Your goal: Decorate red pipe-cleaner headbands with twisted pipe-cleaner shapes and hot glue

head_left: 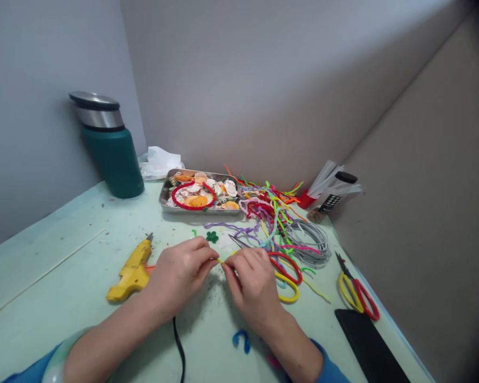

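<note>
Item: yellow strand (220, 261), clamped in fingertips of left hand (183, 268) and right hand (253, 282), seemingly for steadiness; one scissors pair (357, 292) lies near table's (64, 319) right edge.

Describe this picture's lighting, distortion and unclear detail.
Head view: soft diagonal shading crosses the back wall; top right corner falls black. Also head view: the teal bottle leans, probably from wide-angle stretch; the yellow strip between left hand and right hand shows little detail.

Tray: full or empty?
The tray is full, or close to it: shells cover its inside, with a red loop on top. Whether anything else lies beneath, I cannot tell.
</note>
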A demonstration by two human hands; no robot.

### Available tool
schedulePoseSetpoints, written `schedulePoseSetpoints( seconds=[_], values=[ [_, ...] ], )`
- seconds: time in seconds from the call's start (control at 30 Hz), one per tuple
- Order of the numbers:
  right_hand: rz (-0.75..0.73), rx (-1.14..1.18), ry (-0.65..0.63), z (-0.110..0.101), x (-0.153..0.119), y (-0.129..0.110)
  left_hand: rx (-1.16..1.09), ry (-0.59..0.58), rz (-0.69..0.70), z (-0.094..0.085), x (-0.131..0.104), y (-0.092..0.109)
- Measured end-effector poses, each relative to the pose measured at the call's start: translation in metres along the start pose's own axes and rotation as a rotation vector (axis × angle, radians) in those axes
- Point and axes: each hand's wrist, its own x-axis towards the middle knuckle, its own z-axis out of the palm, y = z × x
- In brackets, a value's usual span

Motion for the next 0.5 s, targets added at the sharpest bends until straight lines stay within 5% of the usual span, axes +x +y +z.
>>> schedulePoseSetpoints(
  seconds=[0.2,0.5],
  values=[
    [0.130,0.224,0.067,0.000,0.000,-0.002,-0.021,-0.041,-0.006,-0.001,0.000,0.004],
    [0.529,0.799,0.132,0.002,0.002,-0.015,-0.531,0.029,-0.269,-0.004,0.006,0.010]
  ],
)
